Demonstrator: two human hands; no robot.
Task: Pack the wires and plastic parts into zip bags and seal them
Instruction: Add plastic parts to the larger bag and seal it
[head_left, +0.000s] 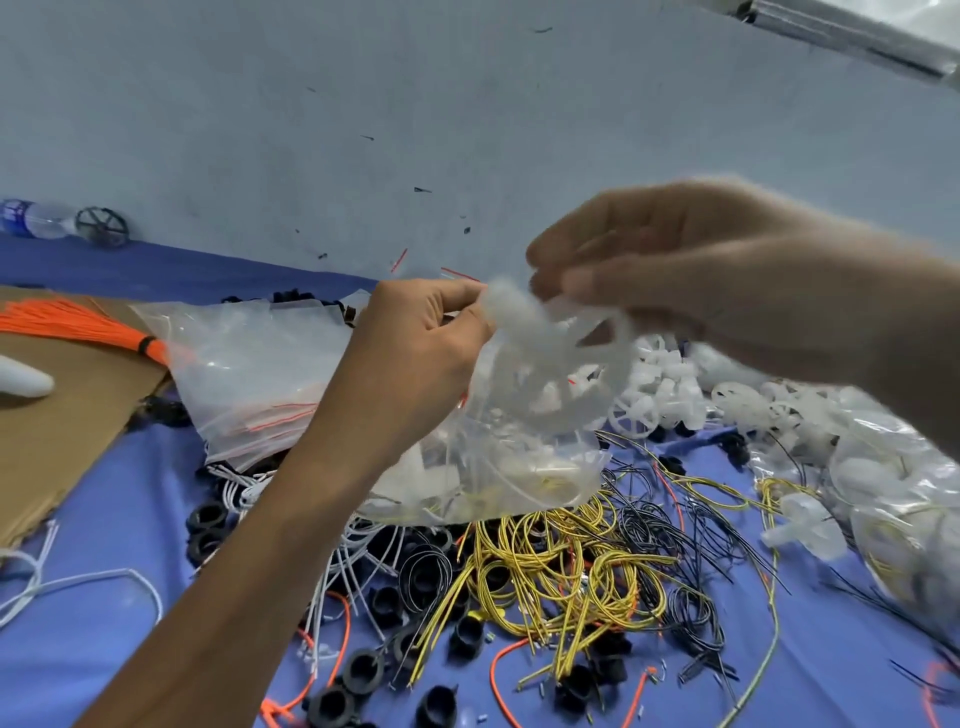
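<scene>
Head view: left hand pinches the top edge of a clear zip bag, thumb and forefinger clamped on the lip. The bag hangs below the hands, mouth up, long axis running roughly top to bottom, with pale wires and parts already visible inside. A white plastic wheel sits at the mouth, apparently partly in, just right of the left thumb and directly under the right hand. The right hand is motion-blurred: fingers curled together at the mouth, but I can't tell whether they pinch the wheel or the bag's other lip. The right hand is nearer to the wheel, so my read is it pushes down while the left keeps the mouth open. Seal not yet closed. Below: loose yellow wires, black rings, more white parts, spare empty bags, all on blue cloth.
</scene>
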